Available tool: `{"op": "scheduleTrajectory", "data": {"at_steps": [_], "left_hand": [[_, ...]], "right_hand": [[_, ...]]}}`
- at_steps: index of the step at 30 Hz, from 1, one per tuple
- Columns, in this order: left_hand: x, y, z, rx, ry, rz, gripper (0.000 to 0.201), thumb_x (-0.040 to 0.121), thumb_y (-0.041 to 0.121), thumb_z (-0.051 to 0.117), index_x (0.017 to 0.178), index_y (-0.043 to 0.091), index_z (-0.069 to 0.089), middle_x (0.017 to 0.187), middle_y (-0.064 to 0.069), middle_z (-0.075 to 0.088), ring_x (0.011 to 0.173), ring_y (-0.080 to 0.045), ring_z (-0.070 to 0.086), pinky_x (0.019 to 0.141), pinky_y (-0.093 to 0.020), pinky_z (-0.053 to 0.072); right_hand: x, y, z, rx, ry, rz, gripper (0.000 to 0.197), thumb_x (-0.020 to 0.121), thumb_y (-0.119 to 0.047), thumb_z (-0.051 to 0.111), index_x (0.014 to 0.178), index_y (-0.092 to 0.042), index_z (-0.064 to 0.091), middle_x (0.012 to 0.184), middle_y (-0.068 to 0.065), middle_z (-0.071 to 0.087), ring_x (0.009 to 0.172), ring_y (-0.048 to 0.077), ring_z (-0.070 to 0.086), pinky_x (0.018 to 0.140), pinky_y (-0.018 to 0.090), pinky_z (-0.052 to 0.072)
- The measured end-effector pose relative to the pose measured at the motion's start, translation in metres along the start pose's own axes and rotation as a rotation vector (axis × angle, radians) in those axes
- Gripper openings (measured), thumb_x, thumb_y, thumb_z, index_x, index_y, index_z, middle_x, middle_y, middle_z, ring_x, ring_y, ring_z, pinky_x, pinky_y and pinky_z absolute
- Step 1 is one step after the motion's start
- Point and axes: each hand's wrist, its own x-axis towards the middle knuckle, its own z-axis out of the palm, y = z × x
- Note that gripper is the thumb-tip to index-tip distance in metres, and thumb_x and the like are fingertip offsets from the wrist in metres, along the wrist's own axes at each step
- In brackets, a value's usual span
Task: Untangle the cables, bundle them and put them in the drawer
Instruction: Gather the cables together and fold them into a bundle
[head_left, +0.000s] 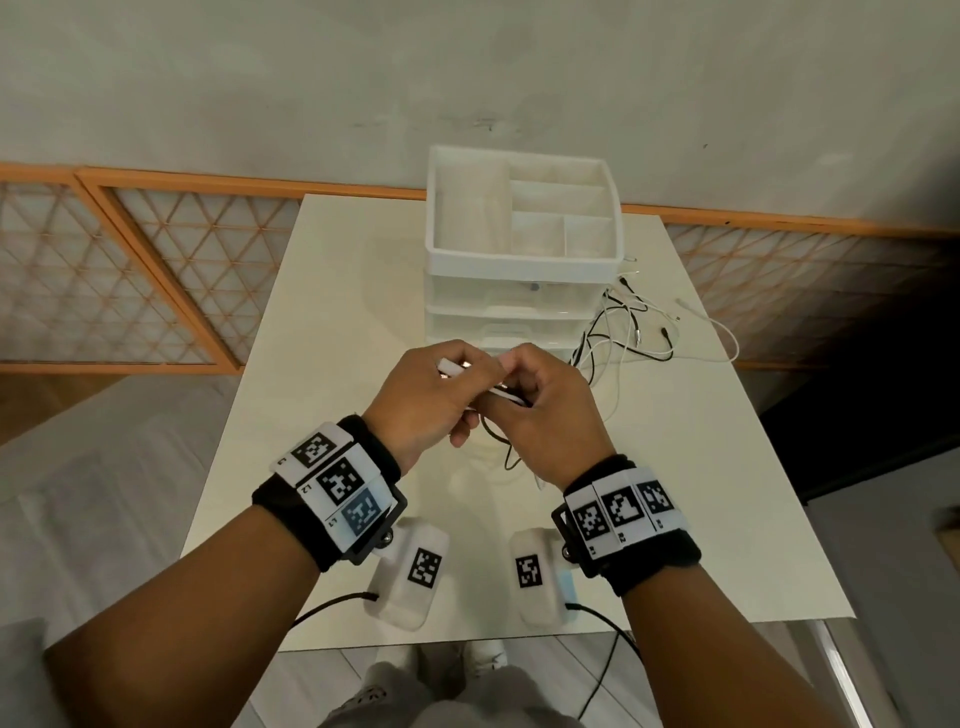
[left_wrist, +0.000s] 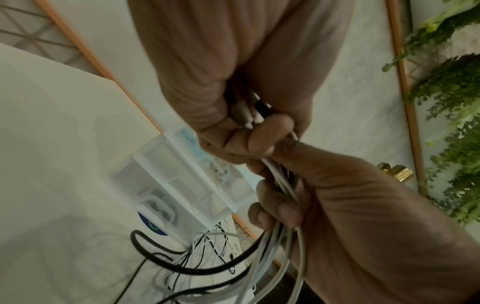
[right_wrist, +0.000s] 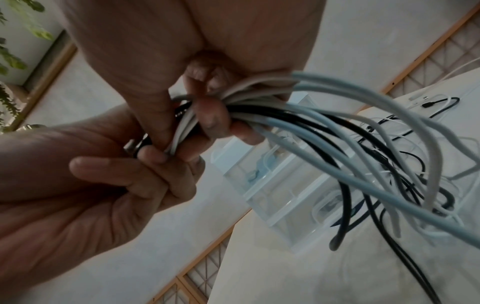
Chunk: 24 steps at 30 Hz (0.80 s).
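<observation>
Both hands meet above the middle of the white table (head_left: 337, 322), just in front of the drawer unit (head_left: 522, 291). My left hand (head_left: 441, 395) pinches the plug ends of several white and black cables (left_wrist: 259, 115). My right hand (head_left: 540, 410) grips the same bunch of cables (right_wrist: 298, 115) a little further along. From the right hand the strands fan out and trail down to a loose tangle of cables (head_left: 639, 332) lying on the table right of the drawers. The clear drawers look closed in the head view.
The drawer unit carries a white divided tray (head_left: 524, 218) on top. Two white marker blocks (head_left: 410, 571) (head_left: 540, 577) with black leads sit near the table's front edge. A lattice screen (head_left: 130, 270) stands behind the table on the left.
</observation>
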Motion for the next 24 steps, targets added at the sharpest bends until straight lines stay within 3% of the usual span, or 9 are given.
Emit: {"op": "scheduleTrajectory", "data": {"at_steps": [3, 5, 8, 11, 13, 17, 21, 24], "left_hand": [[0.007, 0.0, 0.001, -0.002, 0.114, 0.03, 0.016, 0.088, 0.014, 0.067, 0.075, 0.006, 0.066, 0.067, -0.019, 0.06, 0.046, -0.018, 0.05, 0.039, -0.023, 0.036], [0.01, 0.002, 0.001, -0.01, 0.128, 0.052, 0.016, 0.088, 0.014, 0.068, 0.075, 0.006, 0.065, 0.06, -0.012, 0.059, 0.045, -0.019, 0.05, 0.04, -0.023, 0.036], [0.014, 0.005, -0.001, 0.012, 0.054, 0.035, 0.015, 0.086, 0.014, 0.073, 0.08, 0.003, 0.063, 0.057, -0.01, 0.057, 0.05, -0.024, 0.048, 0.042, -0.024, 0.038], [0.016, 0.008, -0.002, 0.036, 0.033, 0.029, 0.012, 0.084, 0.008, 0.071, 0.083, -0.002, 0.064, 0.052, -0.01, 0.055, 0.048, -0.024, 0.045, 0.04, -0.023, 0.036], [0.016, 0.01, -0.001, 0.022, 0.102, 0.059, 0.008, 0.084, 0.004, 0.067, 0.081, -0.003, 0.064, 0.048, -0.008, 0.054, 0.041, -0.02, 0.044, 0.037, -0.022, 0.034], [0.018, 0.008, 0.0, -0.047, 0.192, 0.06, 0.02, 0.089, 0.01, 0.063, 0.083, -0.009, 0.064, 0.047, -0.011, 0.053, 0.036, -0.019, 0.04, 0.038, -0.023, 0.032], [0.018, 0.01, -0.001, -0.041, 0.05, 0.042, 0.015, 0.084, 0.008, 0.074, 0.077, 0.003, 0.062, 0.063, -0.015, 0.054, 0.047, -0.019, 0.047, 0.039, -0.023, 0.035], [0.02, 0.012, 0.0, -0.051, 0.101, 0.049, 0.012, 0.084, 0.001, 0.068, 0.075, 0.003, 0.061, 0.059, -0.013, 0.053, 0.044, -0.018, 0.046, 0.037, -0.021, 0.033]], "right_hand": [[0.005, -0.005, -0.003, -0.003, 0.004, 0.035, 0.027, 0.081, -0.021, 0.079, 0.096, -0.021, 0.056, 0.065, 0.002, 0.069, 0.05, 0.008, 0.054, 0.053, 0.026, 0.042], [0.01, -0.006, -0.005, -0.004, 0.004, 0.023, 0.029, 0.08, -0.024, 0.08, 0.094, -0.019, 0.055, 0.068, 0.006, 0.071, 0.054, 0.016, 0.06, 0.053, 0.033, 0.048], [0.015, -0.005, -0.01, 0.003, 0.013, 0.001, 0.025, 0.077, -0.015, 0.08, 0.087, -0.015, 0.057, 0.076, 0.012, 0.073, 0.072, 0.033, 0.07, 0.069, 0.044, 0.057], [0.016, -0.005, -0.011, 0.028, 0.006, -0.024, 0.024, 0.073, -0.012, 0.079, 0.083, -0.015, 0.057, 0.076, 0.02, 0.07, 0.073, 0.042, 0.066, 0.064, 0.046, 0.055], [0.016, -0.005, -0.012, 0.071, -0.011, -0.03, 0.023, 0.071, -0.013, 0.077, 0.087, -0.014, 0.06, 0.077, 0.017, 0.071, 0.07, 0.038, 0.067, 0.062, 0.044, 0.054], [0.016, -0.001, -0.018, 0.126, -0.02, -0.007, 0.018, 0.073, -0.006, 0.072, 0.086, -0.016, 0.065, 0.074, 0.002, 0.069, 0.062, 0.015, 0.061, 0.056, 0.028, 0.048], [0.015, 0.001, -0.023, 0.135, -0.032, -0.024, 0.016, 0.082, 0.001, 0.073, 0.087, -0.014, 0.069, 0.074, 0.003, 0.07, 0.064, 0.016, 0.063, 0.057, 0.024, 0.048], [0.015, 0.001, -0.02, 0.145, -0.019, -0.028, 0.018, 0.085, -0.001, 0.072, 0.094, -0.016, 0.069, 0.073, 0.001, 0.072, 0.06, 0.016, 0.06, 0.056, 0.027, 0.048]]}}
